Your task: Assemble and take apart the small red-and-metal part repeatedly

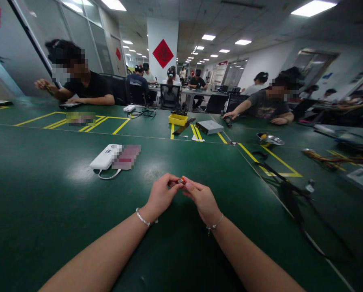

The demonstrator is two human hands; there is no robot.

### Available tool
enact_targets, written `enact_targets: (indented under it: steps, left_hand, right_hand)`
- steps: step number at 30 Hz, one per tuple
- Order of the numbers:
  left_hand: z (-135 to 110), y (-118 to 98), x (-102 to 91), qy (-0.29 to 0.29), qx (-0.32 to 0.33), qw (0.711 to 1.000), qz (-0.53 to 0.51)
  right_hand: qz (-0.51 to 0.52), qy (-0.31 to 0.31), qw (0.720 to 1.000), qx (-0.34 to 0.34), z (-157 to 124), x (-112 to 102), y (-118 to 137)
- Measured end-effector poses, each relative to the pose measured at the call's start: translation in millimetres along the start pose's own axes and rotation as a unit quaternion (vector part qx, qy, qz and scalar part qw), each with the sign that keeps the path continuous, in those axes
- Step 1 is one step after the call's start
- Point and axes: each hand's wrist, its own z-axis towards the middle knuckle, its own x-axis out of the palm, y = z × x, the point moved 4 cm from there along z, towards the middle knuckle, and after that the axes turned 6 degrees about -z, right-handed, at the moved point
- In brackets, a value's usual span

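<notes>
My left hand (162, 194) and my right hand (201, 198) meet just above the green table (47, 194) in front of me. Between their fingertips sits a tiny part with an orange-red end (181, 181), pinched from both sides. It is too small to name. Both hands have their fingers curled inward. Each wrist wears a thin bracelet. A white power bank (104, 157) with a short cable lies to the left, beyond my left hand.
Yellow tape lines mark the table. A yellow tray (178, 119), a flat grey box (209, 127) and black cables (291, 190) lie further back and to the right. Other people sit working at the far left and far right edges.
</notes>
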Motion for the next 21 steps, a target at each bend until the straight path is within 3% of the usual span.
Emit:
enact_targets:
  steps: [8, 21]
  left_hand:
    - [0.3, -0.6, 1.0, 0.009, -0.002, 1.0, 0.004]
    - [-1.3, 1.3, 7.2, 0.062, 0.012, 0.997, 0.051]
  right_hand:
    - [-0.024, -0.008, 1.0, 0.001, 0.1, -1.2, 1.2]
    - [-0.108, -0.046, 0.991, -0.071, 3.5, -6.0, 4.3]
